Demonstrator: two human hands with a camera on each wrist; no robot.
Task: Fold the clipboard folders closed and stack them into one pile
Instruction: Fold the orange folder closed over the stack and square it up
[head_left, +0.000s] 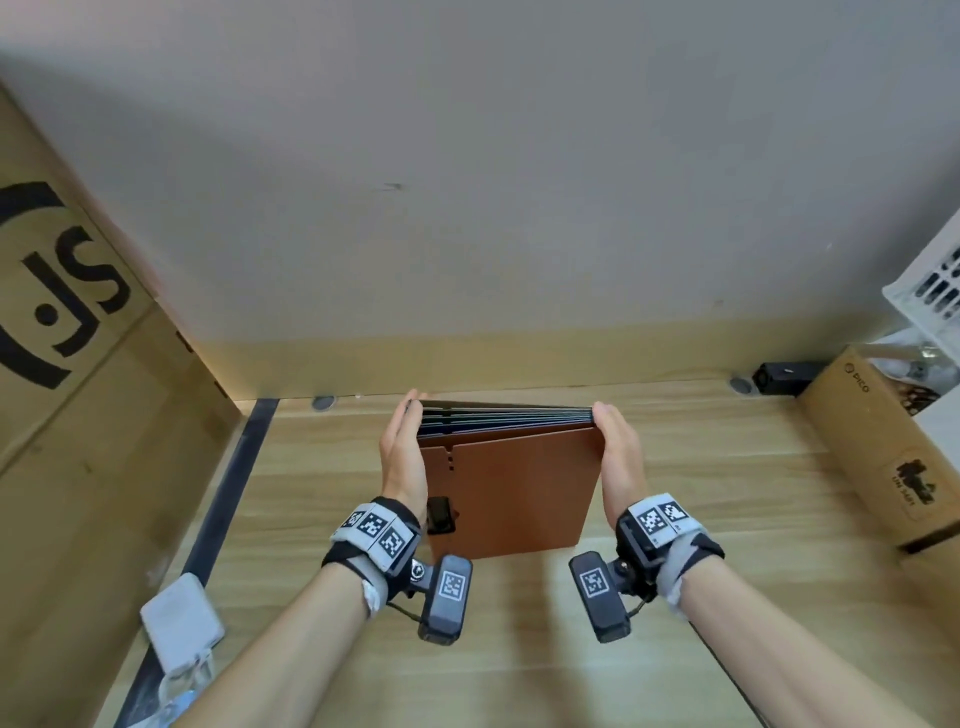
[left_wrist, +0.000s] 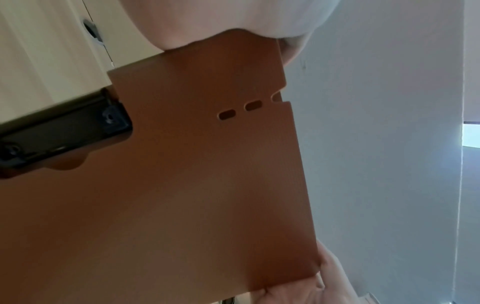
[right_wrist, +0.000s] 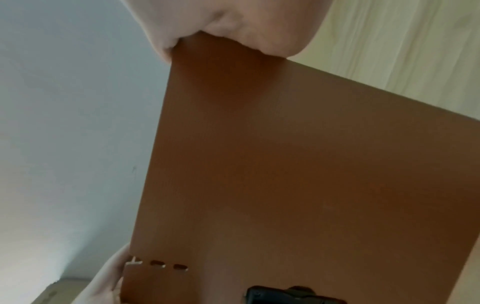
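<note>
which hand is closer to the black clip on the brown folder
Left. The left hand presses flat against the folder pile's left edge, just above the black clip on the brown folder. The right hand presses the opposite edge, across the cover.

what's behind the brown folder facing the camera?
Behind the brown folder, several dark folders show only as stacked top edges. Their faces and exact count are covered. Both hands press the sides.

Clipboard folders (head_left: 511, 493): nearest cover showing rust-brown; edges behind showing dark navy and black. Clip (head_left: 440, 514): showing black. Worktop (head_left: 519, 649): showing pale wood grain. Wall (head_left: 467, 182): showing off-white. Cardboard box (head_left: 62, 312): showing tan, bearing black lettering. Wrist bands (head_left: 376, 530): showing black-and-white square-code markers on grey.
</note>
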